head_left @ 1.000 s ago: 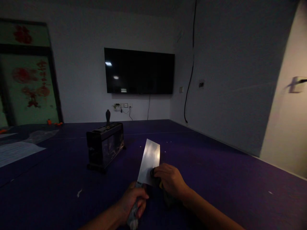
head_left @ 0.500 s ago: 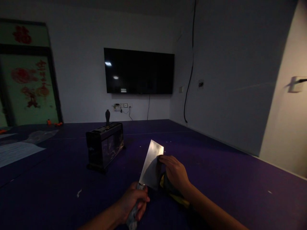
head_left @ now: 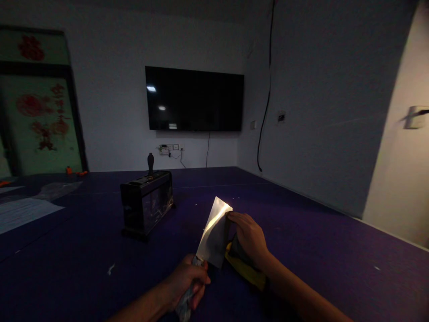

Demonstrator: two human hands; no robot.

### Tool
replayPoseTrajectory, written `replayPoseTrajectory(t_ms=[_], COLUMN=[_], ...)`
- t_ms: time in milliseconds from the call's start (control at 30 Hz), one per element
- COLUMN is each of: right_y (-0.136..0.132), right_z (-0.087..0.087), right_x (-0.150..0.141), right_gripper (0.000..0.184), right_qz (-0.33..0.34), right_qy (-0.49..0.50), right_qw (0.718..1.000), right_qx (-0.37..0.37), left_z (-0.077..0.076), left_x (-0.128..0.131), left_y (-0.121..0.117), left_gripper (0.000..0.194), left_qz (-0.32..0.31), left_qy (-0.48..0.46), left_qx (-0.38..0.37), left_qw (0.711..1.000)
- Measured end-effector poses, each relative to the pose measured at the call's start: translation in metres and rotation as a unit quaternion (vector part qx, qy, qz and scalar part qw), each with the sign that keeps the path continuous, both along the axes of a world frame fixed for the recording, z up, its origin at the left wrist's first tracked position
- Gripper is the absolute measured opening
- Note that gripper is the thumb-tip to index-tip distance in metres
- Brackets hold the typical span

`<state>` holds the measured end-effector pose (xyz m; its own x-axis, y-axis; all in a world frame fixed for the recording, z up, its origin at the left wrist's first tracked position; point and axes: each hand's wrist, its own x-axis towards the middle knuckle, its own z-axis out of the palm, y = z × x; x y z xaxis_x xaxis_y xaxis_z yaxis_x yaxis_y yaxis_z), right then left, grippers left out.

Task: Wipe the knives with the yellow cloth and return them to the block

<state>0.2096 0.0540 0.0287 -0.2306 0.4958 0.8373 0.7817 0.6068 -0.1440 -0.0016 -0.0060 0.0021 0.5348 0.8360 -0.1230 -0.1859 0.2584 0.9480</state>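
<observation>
My left hand is wrapped round the pale, mottled handle of a cleaver. Its broad metal blade points up and away, with a bright streak of light across its upper part. My right hand is closed, fingers together, its fingertips at the blade's right edge near the top corner. Below that palm hangs a yellow and dark grey piece that looks like cloth, partly hidden by the hand. To the left, apart from both hands, stands a black knife block with one dark handle sticking up.
The purple surface bears small white scraps. Papers and clear plastic lie at far left, near small orange things. A television hangs on the back wall; a black cable runs down the right wall.
The cleaver has tilted and shifted slightly right, and a bright streak now crosses its blade. My right hand has moved a little right with it; more of the yellow shows.
</observation>
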Motion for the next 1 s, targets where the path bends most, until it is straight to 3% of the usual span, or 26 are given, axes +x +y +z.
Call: replayPoseTrajectory(t_ms=[133, 633, 1000], right_y=[0.0003, 0.0070, 0.0069], right_z=[0.0003, -0.0004, -0.0035], right_x=[0.0004, 0.0057, 0.0017], right_gripper=[0.042, 0.038, 0.040], right_qz=[0.010, -0.026, 0.008], right_qy=[0.013, 0.040, 0.028], right_qw=[1.000, 0.999, 1.000], right_qx=[0.008, 0.009, 0.005], left_z=[0.0025, -0.0001, -0.0040], left_x=[0.0004, -0.0018, -0.0012], left_y=[-0.0007, -0.0009, 0.0003], left_gripper=[0.015, 0.011, 0.014], left_qz=[0.016, -0.018, 0.007], left_qy=[0.012, 0.004, -0.011], left_qx=[-0.009, 0.009, -0.001], left_qw=[1.000, 1.000, 1.000])
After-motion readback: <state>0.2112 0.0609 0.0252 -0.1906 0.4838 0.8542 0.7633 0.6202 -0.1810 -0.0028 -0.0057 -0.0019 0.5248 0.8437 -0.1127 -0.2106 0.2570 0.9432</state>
